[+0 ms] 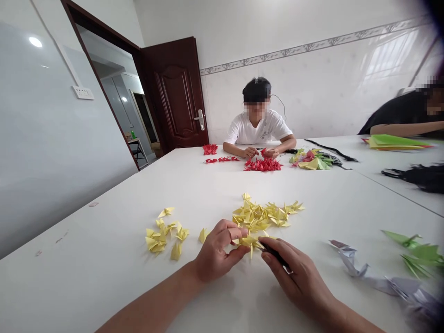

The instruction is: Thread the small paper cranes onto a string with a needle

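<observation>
Two heaps of folded yellow paper already lie on the bench (104,259): the larger heap (267,213) sits just beyond my hands, and the smaller heap (163,236) is off to the left. The fingers of my left hand (217,252) pinch one yellow folded piece (248,241) at the larger heap's near edge. My right hand (298,277) is closed around a slim dark tool (274,252) that touches that piece. I judge the work well along, with this piece in hand; no unfolded yellow sheets show near me.

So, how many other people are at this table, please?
2: a person in a white shirt opposite, and a person in a dark top at far right, partly cut off.
</observation>
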`<state>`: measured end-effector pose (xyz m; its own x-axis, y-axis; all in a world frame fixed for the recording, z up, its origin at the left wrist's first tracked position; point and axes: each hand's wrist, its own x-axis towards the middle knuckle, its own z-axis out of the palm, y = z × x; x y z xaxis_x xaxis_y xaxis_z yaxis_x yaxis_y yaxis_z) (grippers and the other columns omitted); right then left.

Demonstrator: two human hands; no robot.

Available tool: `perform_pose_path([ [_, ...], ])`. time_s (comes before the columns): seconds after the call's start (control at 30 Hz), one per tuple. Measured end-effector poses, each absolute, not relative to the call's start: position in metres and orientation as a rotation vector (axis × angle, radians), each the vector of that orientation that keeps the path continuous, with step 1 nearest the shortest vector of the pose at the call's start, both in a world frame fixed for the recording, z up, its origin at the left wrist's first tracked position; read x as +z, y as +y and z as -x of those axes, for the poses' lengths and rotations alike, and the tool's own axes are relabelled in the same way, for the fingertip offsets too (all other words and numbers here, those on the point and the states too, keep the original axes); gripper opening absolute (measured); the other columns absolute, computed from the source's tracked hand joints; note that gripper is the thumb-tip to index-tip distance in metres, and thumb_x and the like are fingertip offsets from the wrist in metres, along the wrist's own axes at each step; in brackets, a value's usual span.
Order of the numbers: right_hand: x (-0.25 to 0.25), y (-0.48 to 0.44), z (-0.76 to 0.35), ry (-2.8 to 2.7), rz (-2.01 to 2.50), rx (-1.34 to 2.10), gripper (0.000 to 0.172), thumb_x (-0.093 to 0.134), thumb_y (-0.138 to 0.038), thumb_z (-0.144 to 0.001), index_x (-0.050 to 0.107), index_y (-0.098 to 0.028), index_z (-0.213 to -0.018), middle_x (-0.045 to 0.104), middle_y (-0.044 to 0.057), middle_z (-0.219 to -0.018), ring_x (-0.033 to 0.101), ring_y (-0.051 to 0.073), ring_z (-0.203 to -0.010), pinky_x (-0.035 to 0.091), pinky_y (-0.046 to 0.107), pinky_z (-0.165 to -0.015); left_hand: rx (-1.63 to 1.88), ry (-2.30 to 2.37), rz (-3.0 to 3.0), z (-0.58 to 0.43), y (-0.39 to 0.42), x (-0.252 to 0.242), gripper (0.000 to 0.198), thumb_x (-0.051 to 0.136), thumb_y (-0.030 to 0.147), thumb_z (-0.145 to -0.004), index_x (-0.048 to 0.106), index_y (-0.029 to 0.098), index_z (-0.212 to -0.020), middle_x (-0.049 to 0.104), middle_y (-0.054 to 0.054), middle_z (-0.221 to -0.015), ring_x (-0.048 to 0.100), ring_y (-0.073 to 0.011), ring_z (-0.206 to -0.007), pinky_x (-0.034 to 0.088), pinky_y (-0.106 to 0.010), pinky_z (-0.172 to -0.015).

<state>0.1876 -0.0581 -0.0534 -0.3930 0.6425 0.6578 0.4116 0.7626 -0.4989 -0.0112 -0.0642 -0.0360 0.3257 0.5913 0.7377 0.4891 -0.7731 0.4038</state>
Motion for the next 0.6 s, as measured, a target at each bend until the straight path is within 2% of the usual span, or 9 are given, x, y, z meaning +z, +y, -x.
perform_pose_path([
  [0.2,-0.0542,-0.0563,-0.1868,-2.085,0.786,0.321,0.023,0.043,-0.026,-0.091,0.056,-0.020,-0.109,0.067,0.008,-0.086,0.063,0.016,-0.072,0.052,0.025,-0.063,1.431,0.954,-2.578,0.0163,-0.0602,-0.0386,0.046,0.063,0.016,-0.079,0.045,0.023,-0.120,0.056,-0.007,-0.096,0.057,-0.0171,-0.090,0.054,-0.029,-0.074],
  [0.6,-0.0592,-0.0561,-0.1856,-2.115,0.790,0.351,0.026,0.043,-0.027,-0.092,0.059,-0.019,-0.110,0.067,0.008,-0.084,0.064,0.016,-0.071,0.052,0.025,-0.062,1.349,1.017,-2.629,0.0164,-0.0627,-0.0431,0.044,0.058,0.018,-0.081,0.044,0.024,-0.122,0.056,-0.008,-0.097,0.058,-0.0171,-0.086,0.054,-0.027,-0.066],
])
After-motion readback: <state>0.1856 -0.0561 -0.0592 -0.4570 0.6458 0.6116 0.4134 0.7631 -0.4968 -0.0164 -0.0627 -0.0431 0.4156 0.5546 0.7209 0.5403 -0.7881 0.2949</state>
